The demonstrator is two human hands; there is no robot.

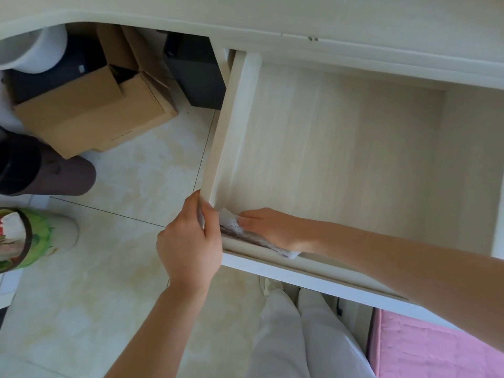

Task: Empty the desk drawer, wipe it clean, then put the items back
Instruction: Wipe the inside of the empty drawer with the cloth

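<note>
Pale wood-grain drawer stands pulled out from the cream table over beige floor tiles. Left hand fingers clench its near-left corner; right hand presses a white patterned cloth there. Brown cardboard box sits beneath.

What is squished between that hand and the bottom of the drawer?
A white cloth, pressed flat under the right hand in the drawer's near-left corner, as the head view shows.

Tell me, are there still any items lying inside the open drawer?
No, the drawer shows only its bare floor, plus the cloth under the right hand.
</note>
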